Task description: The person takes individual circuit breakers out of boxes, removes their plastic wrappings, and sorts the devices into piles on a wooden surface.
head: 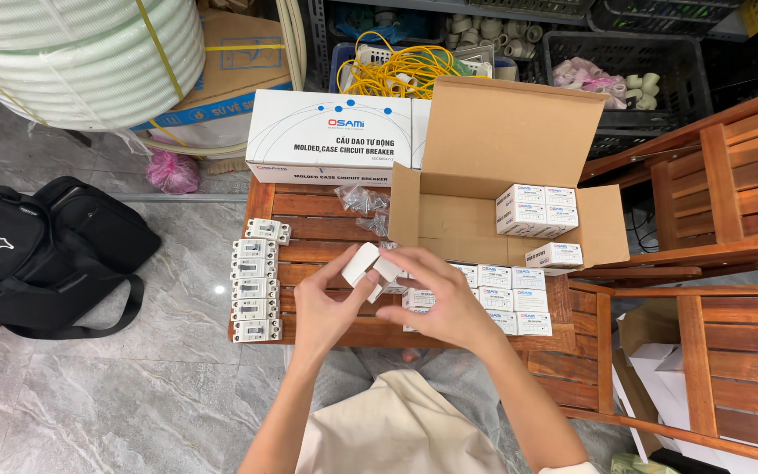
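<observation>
Both hands on one small white box above the desk.

Left hand [331, 303] and right hand [440, 294] each closed in a fingertip grip on the small white box [370, 265]; its long axis is tilted, upper end pointing away-left. Left of the grip: row of white breakers [254, 290]. Right: small packed boxes [512, 300]. Beyond: open carton [458, 224].

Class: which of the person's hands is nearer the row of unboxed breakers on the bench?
Left. The left hand is just beside the row of breakers; the right hand is farther off, over the small boxes.
</observation>
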